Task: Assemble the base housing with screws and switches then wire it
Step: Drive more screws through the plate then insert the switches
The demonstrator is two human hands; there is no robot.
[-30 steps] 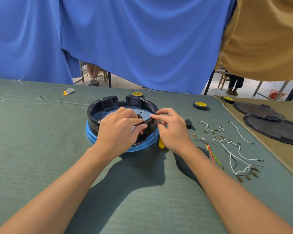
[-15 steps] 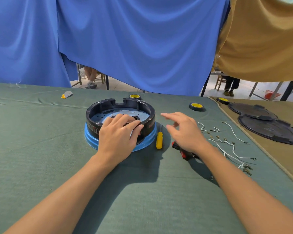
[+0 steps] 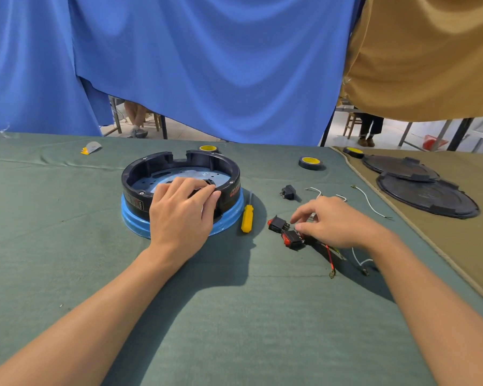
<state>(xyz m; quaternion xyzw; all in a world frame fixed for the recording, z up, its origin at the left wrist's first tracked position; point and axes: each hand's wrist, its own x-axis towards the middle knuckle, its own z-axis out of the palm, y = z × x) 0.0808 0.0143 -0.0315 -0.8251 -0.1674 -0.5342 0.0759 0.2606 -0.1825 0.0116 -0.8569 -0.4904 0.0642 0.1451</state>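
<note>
- The black round base housing (image 3: 226, 162) sits left of centre on the green table cloth (image 3: 234, 302), standing on a blue ring (image 3: 230, 218) that flares out below it.
- A pale metal plate (image 3: 179, 174) with holes lies inside the housing.
- The left hand (image 3: 179, 215) is on the housing's near wall. Its fingers curl over the rim into the inside and its thumb lies along the outside, so it grips the wall.
- A yellow-handled screwdriver (image 3: 247, 218) lies just right of the blue ring, with its shaft pointing far.
- Two black rocker switches with red faces lie right of the screwdriver, one farther (image 3: 277, 224) and one nearer (image 3: 292, 239), close together.
- The right hand (image 3: 340, 224) is low over the cloth just right of the switches. Its fingers are loosely bent and a little spread, with the index tip and thumb tip at the switches. I cannot tell whether they touch or pinch one.
- A red wire (image 3: 329, 256) runs out near the right hand, and white wires (image 3: 370, 203) lie beyond it.
- A small black pronged part (image 3: 288, 192) lies far of the switches.
- A black-and-yellow tape roll (image 3: 310, 162) lies farther back.
- Two black round covers (image 3: 427, 196) overlap on the tan cloth (image 3: 471, 246) at the right.
</note>
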